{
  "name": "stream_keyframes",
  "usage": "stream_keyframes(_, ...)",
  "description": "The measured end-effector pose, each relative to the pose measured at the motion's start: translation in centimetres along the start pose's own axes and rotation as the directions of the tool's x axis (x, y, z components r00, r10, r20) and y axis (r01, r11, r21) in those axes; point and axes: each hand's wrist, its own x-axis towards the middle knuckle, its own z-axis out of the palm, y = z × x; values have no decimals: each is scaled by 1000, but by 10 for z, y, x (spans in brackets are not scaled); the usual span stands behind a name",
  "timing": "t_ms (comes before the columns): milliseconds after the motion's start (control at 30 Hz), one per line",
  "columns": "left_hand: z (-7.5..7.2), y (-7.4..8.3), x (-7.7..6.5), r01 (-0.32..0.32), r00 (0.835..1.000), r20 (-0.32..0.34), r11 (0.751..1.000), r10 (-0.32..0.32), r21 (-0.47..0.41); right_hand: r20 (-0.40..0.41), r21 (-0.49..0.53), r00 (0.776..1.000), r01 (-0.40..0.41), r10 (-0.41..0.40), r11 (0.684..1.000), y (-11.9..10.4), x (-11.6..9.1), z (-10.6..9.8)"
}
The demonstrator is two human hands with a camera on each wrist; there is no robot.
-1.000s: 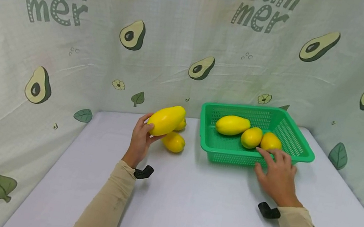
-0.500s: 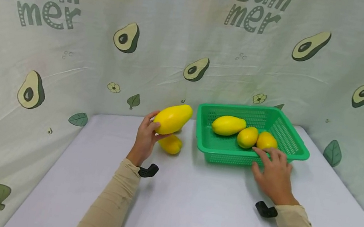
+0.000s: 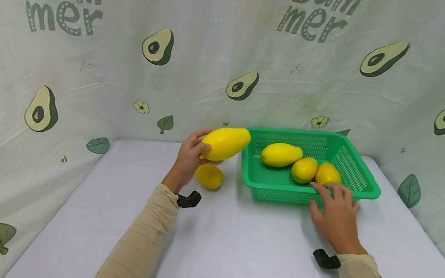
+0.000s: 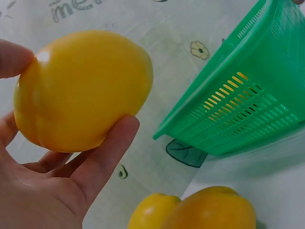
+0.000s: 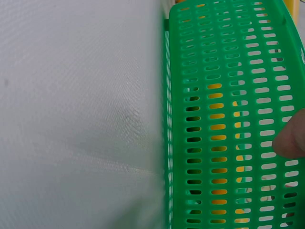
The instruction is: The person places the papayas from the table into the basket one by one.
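Observation:
My left hand (image 3: 188, 163) holds a large yellow papaya (image 3: 226, 143) above the table, thumb on the near side and fingers beneath. In the head view its narrow end overlaps the left rim of the green basket (image 3: 276, 188). The left wrist view shows the papaya's (image 4: 86, 90) blunt end resting in the fingers. At the basket's front right, my right hand (image 3: 338, 218) grips the rim, fingers over the top and thumb (image 5: 291, 136) against the outer wall. Inside lie another papaya (image 3: 281, 155) and two rounder yellow fruits, one (image 3: 304, 169) left of the other (image 3: 328, 174).
Below the held papaya, a smaller yellow fruit (image 3: 210, 177) lies on the white tablecloth (image 3: 238, 251). A second one (image 4: 152, 212) beside it is mostly hidden in the head view. A printed cloth (image 3: 203, 46) hangs behind the table and at both sides.
My left hand has carried the papaya rightward to the basket's left side, tilting it flatter. The right hand keeps its hold on the rim. The head view has shifted slightly.

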Motion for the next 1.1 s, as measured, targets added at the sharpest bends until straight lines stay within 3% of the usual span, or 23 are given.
stream_keyframes(400, 22, 7, 4, 20, 999, 42, 995, -24, 102, 22, -2, 1000, -12, 12, 1000, 1, -2, 4)
stream_keyframes(567, 32, 11, 6, 1, 998, 63, 990, -10, 139, 29, -3, 999, -21, 21, 1000, 0, -2, 1)
stream_keyframes(800, 40, 14, 7, -9, 999, 44, 986, 2, 168, 18, -1, 1000, -15, 15, 1000, 0, -1, 0)
stream_keyframes(933, 47, 16, 6, -40, 998, 50, 966, 29, 256, 16, 3, 1000, -15, 15, 1000, -1, -2, 0)
stream_keyframes(1100, 57, 21, 6, -105, 994, 79, 918, 81, 382, 15, 1, 1000, -16, 16, 1000, -1, -2, -1)
